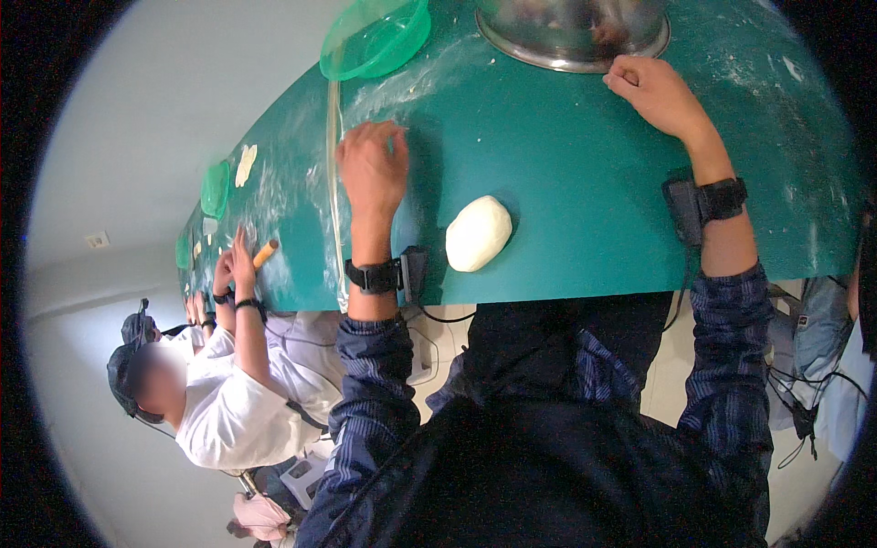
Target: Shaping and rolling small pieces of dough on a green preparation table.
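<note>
- In the upper middle left, the fingers of the left hand are bent downward; whether anything is pinched cannot be told.
- In the upper right, the fingers of the right hand are drawn into a loose curl just beside the metal bowl; contact with its rim cannot be made out.
- Between and below the hands, near the frame's centre, a smooth pale dough lump is left untouched on the green table.
- Beside the left hand, a pale strip is seen running across the tabletop.
- At upper left of centre, a green basin is placed.
</note>
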{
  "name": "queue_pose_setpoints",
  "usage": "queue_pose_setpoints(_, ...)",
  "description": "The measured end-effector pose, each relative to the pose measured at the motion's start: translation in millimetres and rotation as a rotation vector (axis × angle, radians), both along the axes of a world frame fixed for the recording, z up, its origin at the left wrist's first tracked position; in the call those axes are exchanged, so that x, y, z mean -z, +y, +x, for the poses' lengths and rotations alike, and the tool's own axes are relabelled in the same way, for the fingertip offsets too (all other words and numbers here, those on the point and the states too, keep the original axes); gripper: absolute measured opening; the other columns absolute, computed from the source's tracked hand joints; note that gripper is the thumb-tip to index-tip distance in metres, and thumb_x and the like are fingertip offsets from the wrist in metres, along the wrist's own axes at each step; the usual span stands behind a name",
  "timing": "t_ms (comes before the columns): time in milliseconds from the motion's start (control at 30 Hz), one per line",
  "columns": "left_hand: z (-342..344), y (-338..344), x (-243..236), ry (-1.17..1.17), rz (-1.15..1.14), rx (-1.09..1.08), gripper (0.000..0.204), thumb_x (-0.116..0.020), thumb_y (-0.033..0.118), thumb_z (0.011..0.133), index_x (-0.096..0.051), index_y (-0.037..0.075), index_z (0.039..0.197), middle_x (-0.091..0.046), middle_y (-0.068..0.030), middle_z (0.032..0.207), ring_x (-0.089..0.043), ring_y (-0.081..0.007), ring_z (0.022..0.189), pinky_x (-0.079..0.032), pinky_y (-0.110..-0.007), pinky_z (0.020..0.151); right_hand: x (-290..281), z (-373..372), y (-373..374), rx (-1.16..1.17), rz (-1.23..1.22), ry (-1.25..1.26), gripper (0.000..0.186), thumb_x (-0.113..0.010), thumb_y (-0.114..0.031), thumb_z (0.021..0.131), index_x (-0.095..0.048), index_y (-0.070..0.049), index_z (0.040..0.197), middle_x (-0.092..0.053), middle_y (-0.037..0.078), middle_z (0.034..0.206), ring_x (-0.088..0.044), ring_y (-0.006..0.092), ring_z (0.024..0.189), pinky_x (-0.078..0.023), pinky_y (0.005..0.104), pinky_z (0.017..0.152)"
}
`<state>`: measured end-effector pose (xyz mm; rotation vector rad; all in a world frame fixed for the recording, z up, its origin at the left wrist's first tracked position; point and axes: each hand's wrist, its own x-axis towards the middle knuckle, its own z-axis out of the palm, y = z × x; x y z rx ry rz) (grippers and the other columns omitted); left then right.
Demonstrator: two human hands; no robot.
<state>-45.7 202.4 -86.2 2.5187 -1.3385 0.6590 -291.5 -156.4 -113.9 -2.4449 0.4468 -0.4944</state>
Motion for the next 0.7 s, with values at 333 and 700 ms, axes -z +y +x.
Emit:
queue_pose_setpoints(333,-99,12,-4,0.137,0.037,-0.081,0.011,-0.08,0.019,0.092,-0.078,0.009,0.087,-0.077,-0.0081,0.096,-0.069,-0.0296,0.096,-0.047,-0.043,0.091,4,0,1,0.0,0.011,-0.028,0.031,-0.067,-0.029,0.104,-0.065,0.0,0.094,-0.05,0.007,0.067,-0.045,0.0166,0.063,-0.038,0.0383,0.061)
queue_pose_setpoints(700,-129,56,11,0.572,-0.459,-0.156,0.006,-0.084,0.005,0.088,-0.079,0.006,0.092,-0.08,-0.0083,0.092,-0.073,-0.0268,0.081,-0.05,-0.038,0.088,2,1,2,0.025,0.016,0.038,0.033,-0.067,-0.035,0.101,-0.071,-0.003,0.094,-0.069,0.017,0.079,-0.067,0.034,0.073,-0.051,0.0464,0.069)
